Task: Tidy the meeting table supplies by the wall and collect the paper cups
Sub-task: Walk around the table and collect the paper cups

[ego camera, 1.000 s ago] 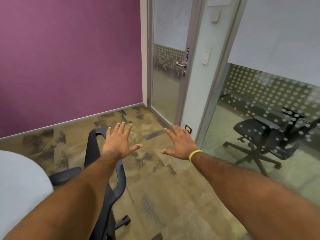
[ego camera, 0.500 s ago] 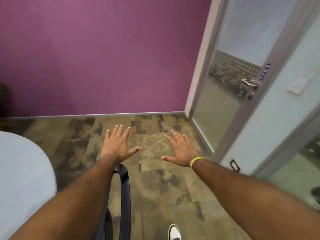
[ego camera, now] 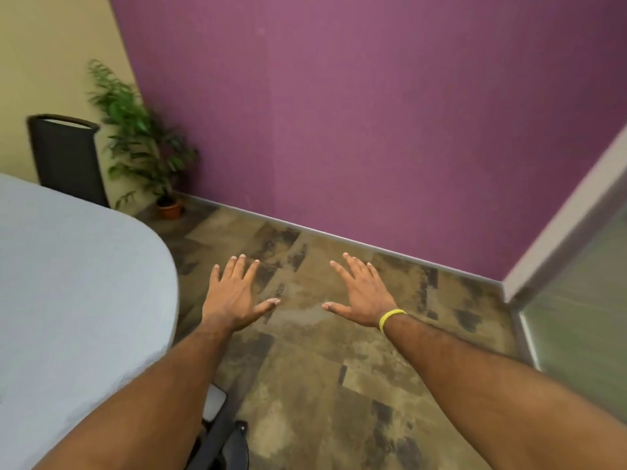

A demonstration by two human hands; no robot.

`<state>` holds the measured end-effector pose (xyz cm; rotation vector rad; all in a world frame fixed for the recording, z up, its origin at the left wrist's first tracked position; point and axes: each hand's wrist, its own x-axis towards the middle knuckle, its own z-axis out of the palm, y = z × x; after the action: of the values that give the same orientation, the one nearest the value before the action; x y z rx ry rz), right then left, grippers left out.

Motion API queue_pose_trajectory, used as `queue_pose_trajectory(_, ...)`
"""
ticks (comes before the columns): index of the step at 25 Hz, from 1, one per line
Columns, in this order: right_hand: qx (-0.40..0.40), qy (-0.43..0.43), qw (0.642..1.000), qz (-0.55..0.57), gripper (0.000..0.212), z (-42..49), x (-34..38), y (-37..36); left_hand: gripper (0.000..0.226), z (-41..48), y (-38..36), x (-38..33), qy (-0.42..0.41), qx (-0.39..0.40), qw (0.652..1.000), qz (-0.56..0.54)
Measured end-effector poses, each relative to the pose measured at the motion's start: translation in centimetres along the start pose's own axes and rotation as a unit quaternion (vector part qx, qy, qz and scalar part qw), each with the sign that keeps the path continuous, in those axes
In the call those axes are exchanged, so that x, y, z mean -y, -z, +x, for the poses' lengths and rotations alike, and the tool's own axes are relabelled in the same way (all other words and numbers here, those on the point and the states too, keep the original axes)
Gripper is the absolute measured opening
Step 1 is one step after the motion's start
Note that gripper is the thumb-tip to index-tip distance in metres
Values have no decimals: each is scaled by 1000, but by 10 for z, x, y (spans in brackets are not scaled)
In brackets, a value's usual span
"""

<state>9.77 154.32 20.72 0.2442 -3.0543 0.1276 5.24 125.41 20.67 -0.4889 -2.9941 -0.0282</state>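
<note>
Pale grey desk (ego camera: pixel 78 283) fills the left side, its rounded edge just beside the left hand (ego camera: pixel 234 296); the visible surface is bare and cut off at the frame. Paper cups and supplies appear nowhere in view. Both hands are held out flat, palms down, fingers spread, each grip released and holding nothing. Right hand (ego camera: pixel 363 293) wears a yellow wristband (ego camera: pixel 390 318). Beneath them lies mottled brown floor (ego camera: pixel 339 385). Purple wall (ego camera: pixel 339 113) stands ahead; a potted plant (ego camera: pixel 142 144) and a dark upright stand (ego camera: pixel 68 154) occupy the corner. Dark chair parts (ego camera: pixel 224 435) are partly hidden below the left forearm.
</note>
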Motion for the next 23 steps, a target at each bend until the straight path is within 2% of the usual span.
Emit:
queue_pose_trajectory(7,12,99,995,1,98,206,-5,-38,108,122,-44,91,139,12,990,12)
queue_pose_trajectory(13,47,146,988,10,99,366,-3,-53,106,237,-59,166,204,18,979,9)
queue_pose_trajectory(23,29,270,962,37,100,647,40,-81,103,395,-69,278,301,1,952,51)
